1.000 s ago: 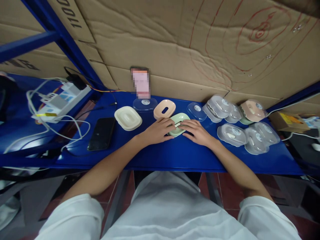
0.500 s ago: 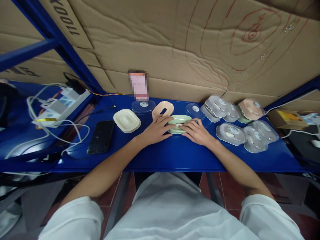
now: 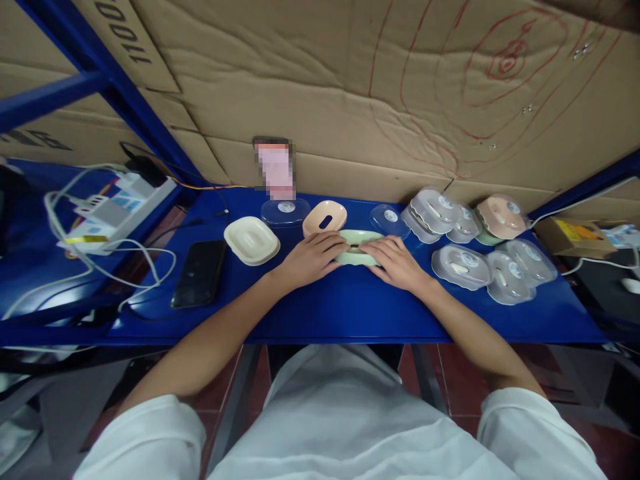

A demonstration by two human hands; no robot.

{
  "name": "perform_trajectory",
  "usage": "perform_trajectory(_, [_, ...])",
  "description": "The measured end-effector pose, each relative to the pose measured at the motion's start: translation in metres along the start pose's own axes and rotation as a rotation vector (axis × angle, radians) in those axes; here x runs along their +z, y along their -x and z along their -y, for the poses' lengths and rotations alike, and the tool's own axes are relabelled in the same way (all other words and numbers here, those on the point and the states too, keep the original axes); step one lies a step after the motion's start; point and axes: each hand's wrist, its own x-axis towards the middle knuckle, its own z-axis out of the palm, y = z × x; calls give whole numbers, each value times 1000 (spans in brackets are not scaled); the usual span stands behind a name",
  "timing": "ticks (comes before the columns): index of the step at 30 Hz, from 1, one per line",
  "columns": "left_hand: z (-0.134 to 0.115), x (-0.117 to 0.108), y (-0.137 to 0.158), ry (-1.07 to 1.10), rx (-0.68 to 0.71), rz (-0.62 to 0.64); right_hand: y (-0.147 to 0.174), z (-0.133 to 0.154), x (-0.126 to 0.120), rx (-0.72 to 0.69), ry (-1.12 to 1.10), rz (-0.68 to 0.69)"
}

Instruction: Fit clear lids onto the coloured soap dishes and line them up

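Note:
Both of my hands hold a pale green soap dish (image 3: 358, 239) on the blue shelf (image 3: 345, 303). My left hand (image 3: 311, 257) grips its left side and my right hand (image 3: 393, 262) grips its right side; fingers meet over a small white piece in its middle. Just behind it lies a peach soap dish (image 3: 325, 217) with a slot. A cream soap dish (image 3: 251, 240) sits to the left. Two clear lids (image 3: 285, 210) rest near the cardboard wall, one at the left and another clear lid (image 3: 389, 219) at the right.
Several lidded soap dishes (image 3: 467, 265) are grouped at the right. A black phone (image 3: 199, 273) lies at the left, beside a white power strip (image 3: 113, 207) with cables. A small phone (image 3: 275, 168) leans on the cardboard wall. A cardboard box (image 3: 575, 238) stands far right.
The green soap dish has been turned from tilted to lengthwise between my hands and shifted slightly away from me. My fingers have closed in over its middle.

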Motion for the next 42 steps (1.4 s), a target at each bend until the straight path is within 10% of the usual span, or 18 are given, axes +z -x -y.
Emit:
perform_trajectory(26, [-9,-1,-5,693,-538,69,6,-4,7,353,-390,-7])
perform_trajectory(42, [-4,6,-3,854,-481,123,3,-1,9,512,-493,-84])
